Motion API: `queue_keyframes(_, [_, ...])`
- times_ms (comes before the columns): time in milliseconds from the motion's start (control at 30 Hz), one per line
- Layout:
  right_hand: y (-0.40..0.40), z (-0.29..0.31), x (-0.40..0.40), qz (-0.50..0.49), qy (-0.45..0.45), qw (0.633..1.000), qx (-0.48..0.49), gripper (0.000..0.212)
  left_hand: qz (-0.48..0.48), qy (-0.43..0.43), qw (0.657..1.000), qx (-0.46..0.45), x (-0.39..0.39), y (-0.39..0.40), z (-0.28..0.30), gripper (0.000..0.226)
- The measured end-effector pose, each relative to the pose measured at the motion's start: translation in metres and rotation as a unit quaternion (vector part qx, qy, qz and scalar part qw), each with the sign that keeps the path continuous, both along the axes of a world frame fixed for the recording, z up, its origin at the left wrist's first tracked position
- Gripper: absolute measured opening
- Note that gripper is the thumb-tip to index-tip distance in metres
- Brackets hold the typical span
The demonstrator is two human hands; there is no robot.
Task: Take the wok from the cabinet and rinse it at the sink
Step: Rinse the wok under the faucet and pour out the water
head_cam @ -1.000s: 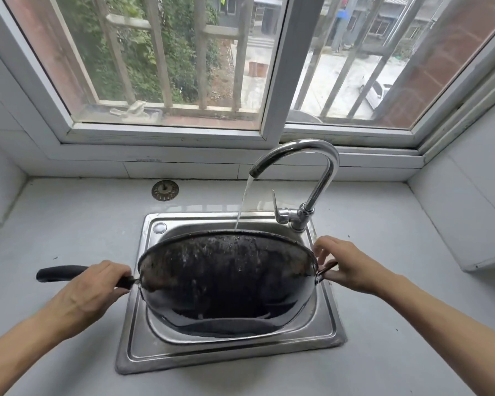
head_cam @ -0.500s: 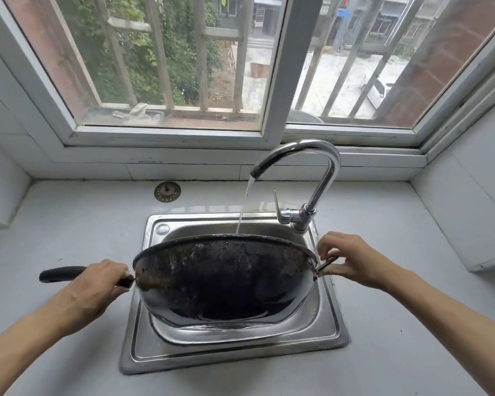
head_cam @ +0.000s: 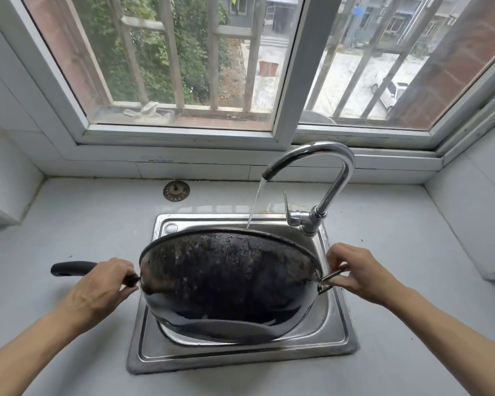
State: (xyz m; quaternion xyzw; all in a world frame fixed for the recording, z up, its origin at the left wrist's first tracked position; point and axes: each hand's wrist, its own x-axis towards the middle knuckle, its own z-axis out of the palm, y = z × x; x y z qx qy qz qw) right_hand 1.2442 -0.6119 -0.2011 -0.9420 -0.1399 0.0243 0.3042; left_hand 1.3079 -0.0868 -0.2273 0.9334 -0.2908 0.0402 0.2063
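No readable writing anywhere. Wok [head_cam: 226, 281] held tilted over the sink [head_cam: 335, 324], blackened underside toward camera, rim under the tap [head_cam: 323, 167] stream. Left hand [head_cam: 100, 287] wrapped closed round the black handle [head_cam: 72, 268], near the bowl, forearm reaching in from lower left. Right hand [head_cam: 357, 270] fingers pinched on the metal loop [head_cam: 330, 280] at the far rim, forearm from lower right. Strainer [head_cam: 176, 190] on table [head_cam: 69, 224] behind sink.

**Pale surface with a steel sink set into it**

The surface [head_cam: 69, 224] is pale grey and runs back to the window sill. A steel sink [head_cam: 240, 355] sits sunk into it, between the left hand [head_cam: 97, 290] and right hand [head_cam: 360, 274]. A round metal strainer [head_cam: 176, 191] lies flat beyond the left hand, near the sill.
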Motion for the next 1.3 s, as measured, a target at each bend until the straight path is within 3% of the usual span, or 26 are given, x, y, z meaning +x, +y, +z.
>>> queue_keyframes(67, [0.003, -0.002, 0.001, 0.001, 0.005, 1.0, -0.001, 0.041, 0.006, -0.011, 1.0, -0.014, 0.002, -0.002, -0.002, 0.071])
queue_keyframes(133, [0.004, -0.004, 0.002, -0.008, 0.008, 1.0, 0.004, 0.041, 0.004, -0.02, 1.0, -0.019, 0.004, 0.002, -0.008, 0.075])
queue_keyframes(300, [0.005, -0.005, 0.01, -0.041, -0.002, 0.999, 0.028, 0.037, 0.001, -0.022, 1.0, 0.001, 0.023, 0.013, -0.029, 0.069])
queue_keyframes(367, [0.004, -0.006, 0.014, -0.055, -0.005, 0.998, 0.043, 0.037, -0.006, 0.017, 1.0, 0.012, 0.032, 0.014, -0.032, 0.068])
queue_keyframes(533, [-0.001, -0.005, 0.026, -0.094, -0.002, 0.993, 0.072, 0.039, -0.046, -0.064, 0.997, 0.015, 0.034, 0.011, -0.044, 0.039])
queue_keyframes(767, [-0.011, -0.001, 0.032, -0.092, 0.007, 0.989, 0.113, 0.032, -0.056, -0.112, 0.992, 0.017, 0.039, -0.007, -0.027, 0.046])
queue_keyframes(1000, [-0.016, -0.004, 0.029, -0.094, 0.015, 0.986, 0.135, 0.037, -0.073, -0.134, 0.988, 0.004, 0.041, -0.015, -0.019, 0.042])
queue_keyframes(1300, [-0.011, -0.03, 0.033, -0.187, 0.03, 0.972, 0.138, 0.05, -0.047, -0.076, 0.995, 0.044, 0.053, -0.003, -0.034, 0.057])
